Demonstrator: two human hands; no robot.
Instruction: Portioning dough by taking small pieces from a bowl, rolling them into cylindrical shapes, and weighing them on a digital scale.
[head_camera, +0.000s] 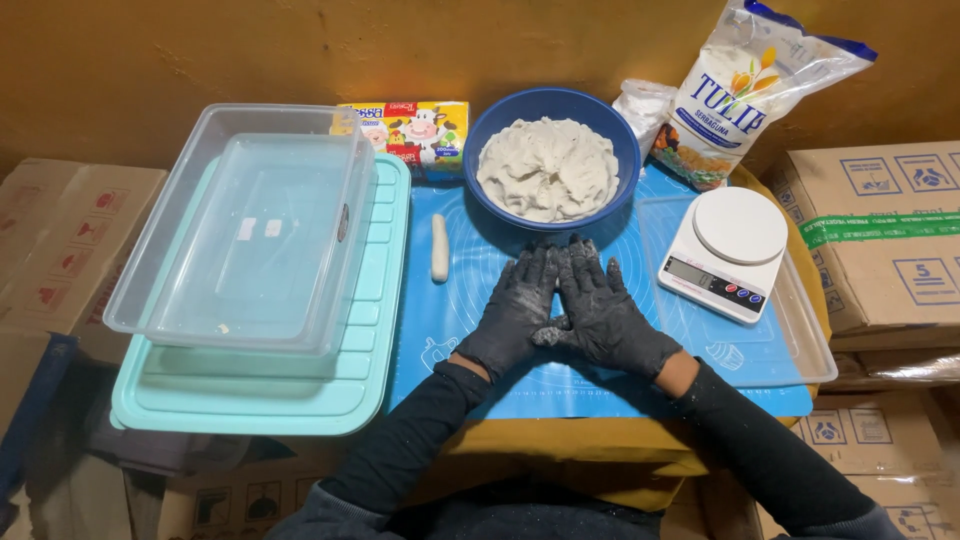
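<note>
Matt, flour-dusted black gloves (560, 310)

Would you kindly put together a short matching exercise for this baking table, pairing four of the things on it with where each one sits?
Things:
1. blue bowl of dough
2. kitchen scale
3. clear plastic tubs
4. small roll of dough

Places:
A. stacked on the turquoise lid at the left
B. on the blue mat, between the lid and the bowl
C. at the far edge of the mat, just beyond the gloved hands
D. right of the hands, near the flour bag

Pairs: 1-C, 2-D, 3-A, 4-B
</note>
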